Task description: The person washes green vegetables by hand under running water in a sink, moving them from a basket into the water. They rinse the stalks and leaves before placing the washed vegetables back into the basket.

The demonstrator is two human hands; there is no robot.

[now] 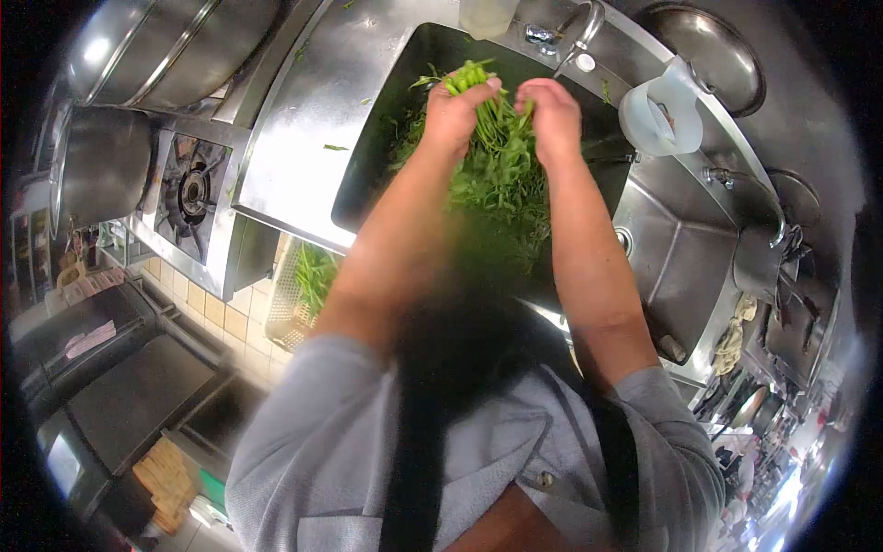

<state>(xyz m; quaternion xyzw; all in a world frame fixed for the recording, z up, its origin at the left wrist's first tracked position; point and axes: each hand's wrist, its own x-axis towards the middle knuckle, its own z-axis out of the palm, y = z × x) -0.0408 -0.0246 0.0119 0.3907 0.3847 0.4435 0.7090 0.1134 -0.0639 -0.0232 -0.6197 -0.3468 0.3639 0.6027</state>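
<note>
My left hand (450,120) is closed around a bunch of leafy greens (498,129), its pale green stem ends poking up past the thumb. Curled fingers on my right hand (554,115) pinch part of the greens at the bunch's right side. Both hands are over the dark sink basin (372,179), near its far edge. Leaves hang down from the bunch, and more loose greens (524,221) lie in the basin below. The lower part of the basin is blurred and partly covered by my forearms and a dark strap.
A faucet (589,32) stands behind the basin, with a translucent plastic jug (658,115) to its right. A second steel sink (681,262) adjoins on the right. Left are a steel counter (308,120) with leaf scraps, a gas burner (193,189) and a basket (287,304) of greens below.
</note>
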